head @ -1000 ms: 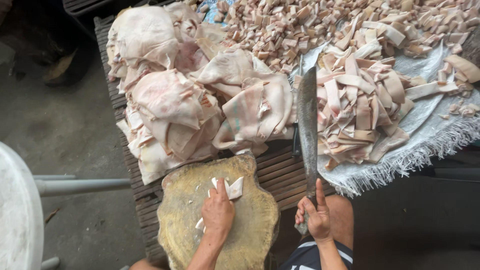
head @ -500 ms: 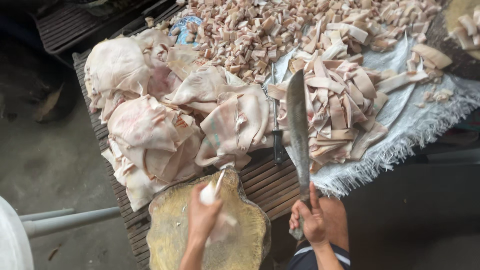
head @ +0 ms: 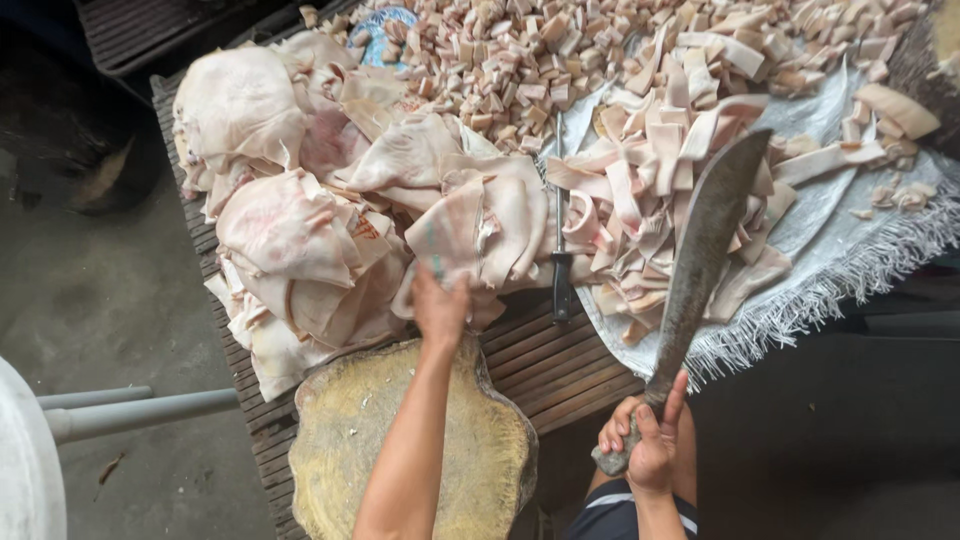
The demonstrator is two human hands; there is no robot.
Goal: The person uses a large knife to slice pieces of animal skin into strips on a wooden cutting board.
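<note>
While the left hand (head: 440, 305) reaches far across the round wooden chopping block (head: 415, 450), its fingers close on the near edge of a large pale slab of pork skin (head: 480, 225) that lies at the front of a heap of similar slabs (head: 290, 220). That heap covers the left part of the slatted wooden surface (head: 545, 360), just beyond the block, which looks bare apart from a few pale flecks. The right hand (head: 645, 445) is wrapped around the handle of a long, broad cleaver (head: 705, 245), held low at the near right. Its dark blade slants up and away to the right, over a pile of cut strips (head: 655, 195) resting on a grey woven sheet (head: 850, 260) with a frayed white fringe. Between the slabs and the strips lies a thin sharpening steel with a black handle (head: 561, 270), pointing away from the person. Farther back, a wide spread of small diced pieces (head: 520, 60) fills the far side of the surface. At the near left a grey metal bar (head: 140, 410) juts out over the concrete floor (head: 90, 300).
</note>
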